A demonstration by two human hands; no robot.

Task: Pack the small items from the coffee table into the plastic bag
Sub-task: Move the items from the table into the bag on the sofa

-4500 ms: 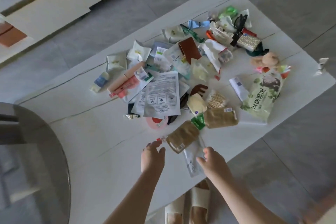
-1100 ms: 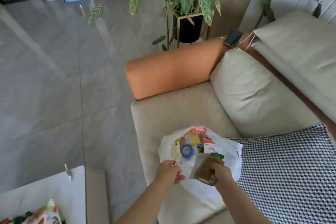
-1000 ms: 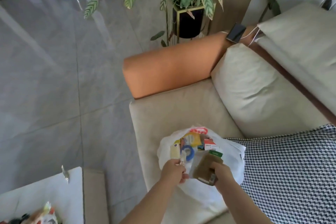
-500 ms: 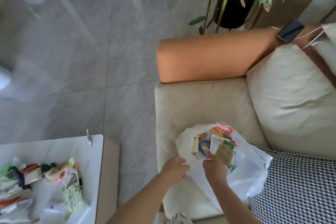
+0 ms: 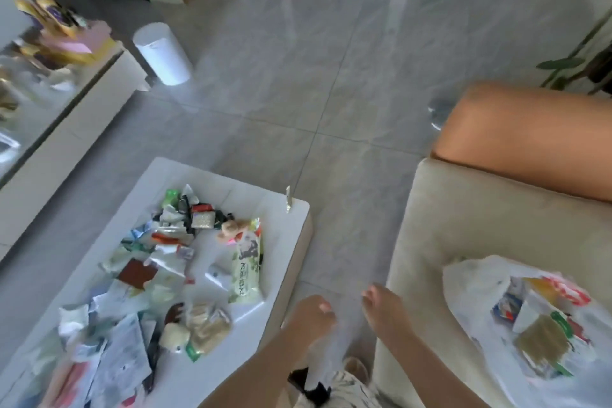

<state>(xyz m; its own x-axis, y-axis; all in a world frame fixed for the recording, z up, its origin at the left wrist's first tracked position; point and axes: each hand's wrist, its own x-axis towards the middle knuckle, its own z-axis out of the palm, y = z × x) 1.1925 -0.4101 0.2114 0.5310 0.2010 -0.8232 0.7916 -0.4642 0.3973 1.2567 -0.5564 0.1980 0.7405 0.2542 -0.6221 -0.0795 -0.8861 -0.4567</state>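
Plastic bag: white, open-mouthed, lying on the beige sofa seat at right; lower edge cut off by the frame. Inside, a brown pouch and blurred colourful packets.

Small items: heaped on the white worktop at left; motion blur leaves most unidentifiable, though a green-printed snack packet reads clearly.

Left hand: over the gap between worktop and sofa, fingers curled, grip holding nothing visible.

Right hand: beside it, fingers loosely extended, empty.
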